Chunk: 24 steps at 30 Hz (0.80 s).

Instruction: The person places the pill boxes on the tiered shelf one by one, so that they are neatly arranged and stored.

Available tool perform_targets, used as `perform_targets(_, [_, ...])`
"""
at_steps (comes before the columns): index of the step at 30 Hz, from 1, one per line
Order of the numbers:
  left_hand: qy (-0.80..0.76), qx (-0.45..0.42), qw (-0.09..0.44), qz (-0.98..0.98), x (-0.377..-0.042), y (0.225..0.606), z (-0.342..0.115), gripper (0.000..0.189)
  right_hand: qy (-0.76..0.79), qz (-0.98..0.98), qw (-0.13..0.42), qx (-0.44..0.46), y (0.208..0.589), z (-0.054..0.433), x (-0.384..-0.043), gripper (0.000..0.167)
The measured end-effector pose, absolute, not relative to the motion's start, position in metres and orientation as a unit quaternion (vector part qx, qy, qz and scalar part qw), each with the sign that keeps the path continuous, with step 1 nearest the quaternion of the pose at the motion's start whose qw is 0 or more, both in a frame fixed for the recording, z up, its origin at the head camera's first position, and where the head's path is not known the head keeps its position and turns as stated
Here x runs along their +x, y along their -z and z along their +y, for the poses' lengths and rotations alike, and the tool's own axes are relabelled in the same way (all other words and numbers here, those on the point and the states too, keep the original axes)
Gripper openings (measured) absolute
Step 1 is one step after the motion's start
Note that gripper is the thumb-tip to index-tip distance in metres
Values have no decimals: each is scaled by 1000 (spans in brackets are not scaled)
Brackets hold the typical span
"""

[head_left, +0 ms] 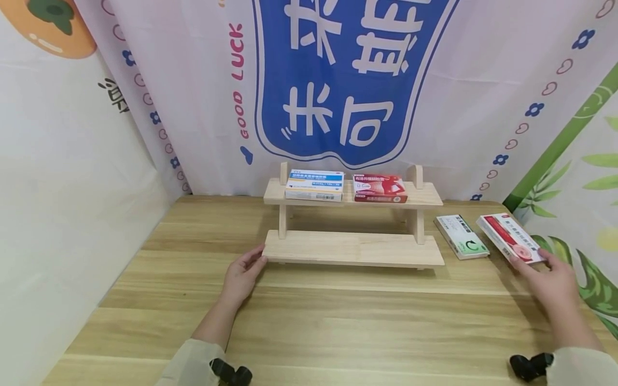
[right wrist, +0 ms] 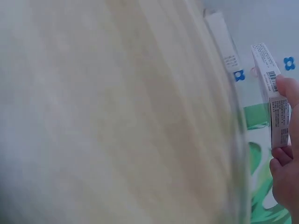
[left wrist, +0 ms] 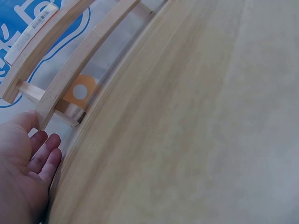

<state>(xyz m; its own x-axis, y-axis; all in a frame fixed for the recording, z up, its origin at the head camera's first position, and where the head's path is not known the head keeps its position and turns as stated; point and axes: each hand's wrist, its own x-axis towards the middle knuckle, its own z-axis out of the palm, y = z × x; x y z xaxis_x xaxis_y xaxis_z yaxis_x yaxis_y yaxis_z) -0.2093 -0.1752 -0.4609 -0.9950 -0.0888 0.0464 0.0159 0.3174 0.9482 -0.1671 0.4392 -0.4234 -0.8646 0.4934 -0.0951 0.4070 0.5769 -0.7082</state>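
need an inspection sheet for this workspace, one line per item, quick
surface: wood-grain table
job's things: two-tier wooden stand; blue-and-white box and red box on its upper shelf; green-and-white box lying to the right of the stand; white-and-red box in hand
clutter: nothing seen
left hand: touches the left end of the lower shelf
right hand: holds the white-and-red box between thumb and fingers
cables: nothing seen
surroundings: printed cloth behind the table; leaf-patterned covering on the right
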Motion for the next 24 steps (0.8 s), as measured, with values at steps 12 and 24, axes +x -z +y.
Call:
perform_targets(12, [584,21,43,-810,-209,459,-175,41,-344,-902,131,-224,388,417,-164,83])
perform_targets(24, [585,24,38,-810,-208,459,-176,40,-347,-913,150,-153,342,386,-170,82])
